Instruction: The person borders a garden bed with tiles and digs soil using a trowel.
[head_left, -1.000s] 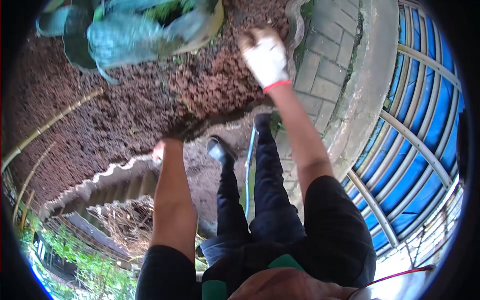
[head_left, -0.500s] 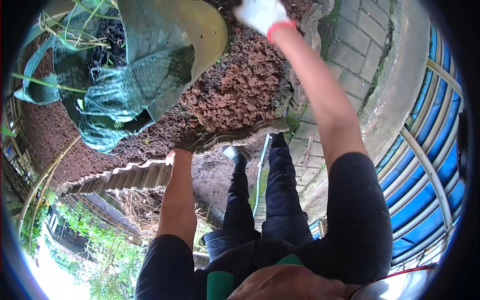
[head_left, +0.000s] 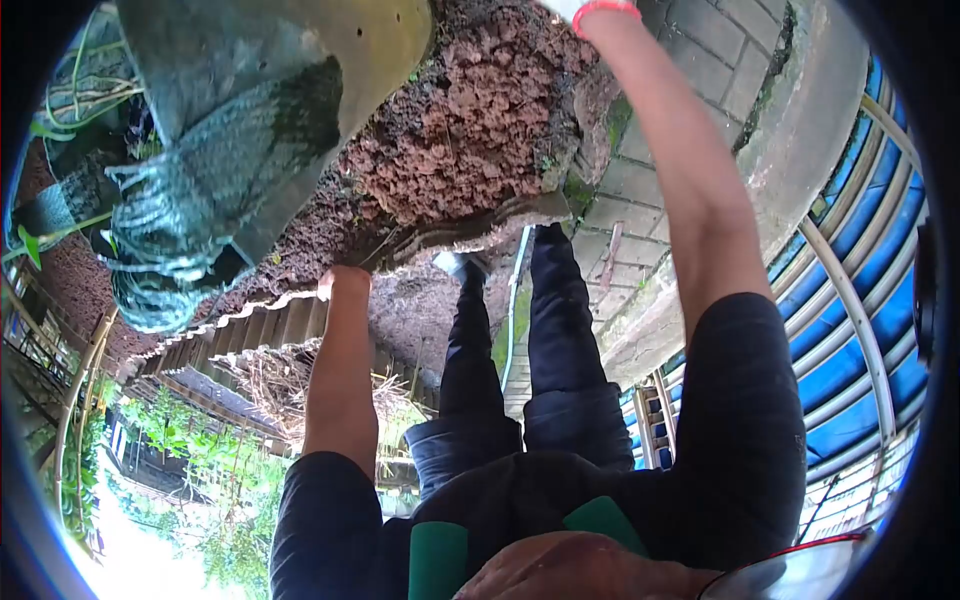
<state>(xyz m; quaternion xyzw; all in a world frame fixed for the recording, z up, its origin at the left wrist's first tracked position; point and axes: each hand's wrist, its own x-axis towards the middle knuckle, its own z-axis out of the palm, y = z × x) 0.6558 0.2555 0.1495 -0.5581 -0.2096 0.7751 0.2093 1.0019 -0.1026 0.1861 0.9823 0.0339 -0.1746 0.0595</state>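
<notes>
My right hand (head_left: 562, 8), in a white glove with a red cuff (head_left: 606, 10), is cut off by the top edge of the view, above the reddish-brown soil (head_left: 460, 130); its fingers do not show. My left hand (head_left: 332, 281) touches or is very near the wavy rim of the bed edging (head_left: 270, 325); its fingers are mostly hidden. On the soil at the upper left lies a large greenish sack (head_left: 230, 130) with frayed woven edges, dark inside, with green stems beside it.
Paving bricks (head_left: 625, 195) and a concrete curb (head_left: 790, 150) lie right of the bed. Blue sheeting behind curved poles (head_left: 848, 300) stands at the far right. Dry straw (head_left: 275, 390) and green plants are at the lower left. My legs (head_left: 565, 330) stand beside the edging.
My gloved right hand has moved up and right, mostly out of view. The view has shifted, with the sack now further left. My left hand stays by the rim.
</notes>
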